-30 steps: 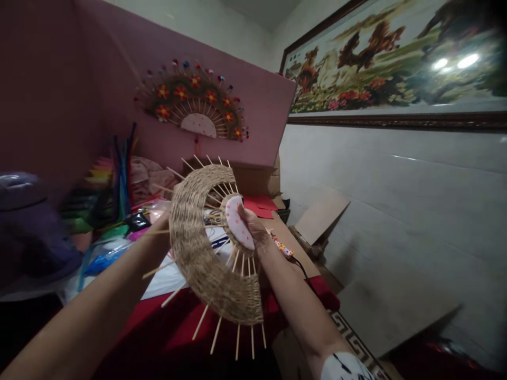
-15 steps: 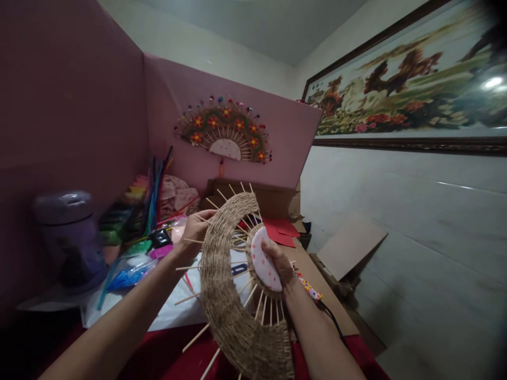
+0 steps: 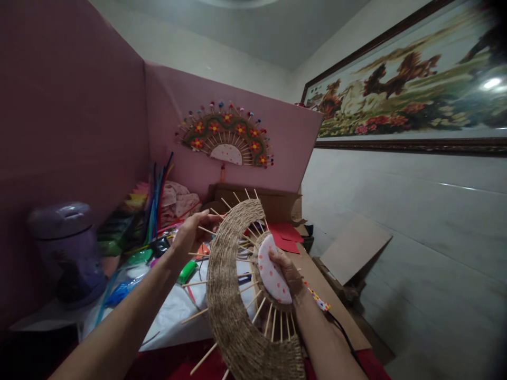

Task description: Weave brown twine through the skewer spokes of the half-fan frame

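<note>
A half-ring woven twine fan (image 3: 224,274) with thin wooden sticks stands tilted in front of me, its lower end cut off by the picture's edge. My right hand (image 3: 287,269) grips it by the white, red-dotted half-round base (image 3: 273,272), thumb on the front and the other fingers hidden behind. My left hand (image 3: 194,229) is at the fan's upper left rim, near the protruding stick ends. Its fingers look stretched out and apart, partly behind the sticks, with nothing visible in them.
A finished fan with flowers (image 3: 227,126) hangs on the pink panel (image 3: 285,137). Left stand a purple bottle (image 3: 65,253) and pipe cleaners (image 3: 156,195). A green packet (image 3: 188,272) lies on the white sheet (image 3: 174,311). Red paper (image 3: 285,237) and a flower-patterned tool with a cord (image 3: 317,298) are right.
The fan and my right hand sit slightly lower and further right in view. My left hand has drawn back from the fan's rim, and a green packet now shows beneath it.
</note>
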A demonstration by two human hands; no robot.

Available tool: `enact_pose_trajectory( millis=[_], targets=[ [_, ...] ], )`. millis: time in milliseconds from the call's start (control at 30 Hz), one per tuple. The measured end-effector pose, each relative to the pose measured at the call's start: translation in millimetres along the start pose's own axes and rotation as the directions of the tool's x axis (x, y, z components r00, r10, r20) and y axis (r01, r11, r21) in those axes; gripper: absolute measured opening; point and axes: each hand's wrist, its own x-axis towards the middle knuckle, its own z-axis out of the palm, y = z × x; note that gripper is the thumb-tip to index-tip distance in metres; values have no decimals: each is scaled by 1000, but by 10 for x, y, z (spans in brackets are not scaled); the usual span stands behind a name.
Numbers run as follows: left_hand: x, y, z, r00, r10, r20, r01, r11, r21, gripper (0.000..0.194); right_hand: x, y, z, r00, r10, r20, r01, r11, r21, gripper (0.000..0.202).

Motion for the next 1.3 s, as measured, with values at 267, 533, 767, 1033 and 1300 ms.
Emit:
enact_pose_trajectory(
  millis=[267, 533, 767, 1033, 1300],
  targets=[
    [-53, -22, -203, 994, -112, -20, 113, 989, 98, 53, 1, 29, 35, 1000, 19, 22, -18, 999, -45, 19],
    [-91, -90, -213, 994, -104, -23, 106, 982, 159, 54, -6, 45, 63, 1000, 18, 5, -18, 1000, -15, 15],
    [-124, -117, -216, 998, -13, -59, 19, 994, 107, 51, 28, 55, 35, 1000, 20, 1, -20, 1000, -9, 15],
    [-121, -96, -211, 994, 44, -103, -35, 995, 88, 44, 25, 42, 25, 998, 58, -29, -58, 998, -11, 21],
    [-144, 7, -208, 970, 178, -167, -101, 915, 389, 24, 62, 2, -18, 997, 77, -2, -77, 996, -47, 20]
  ],
)
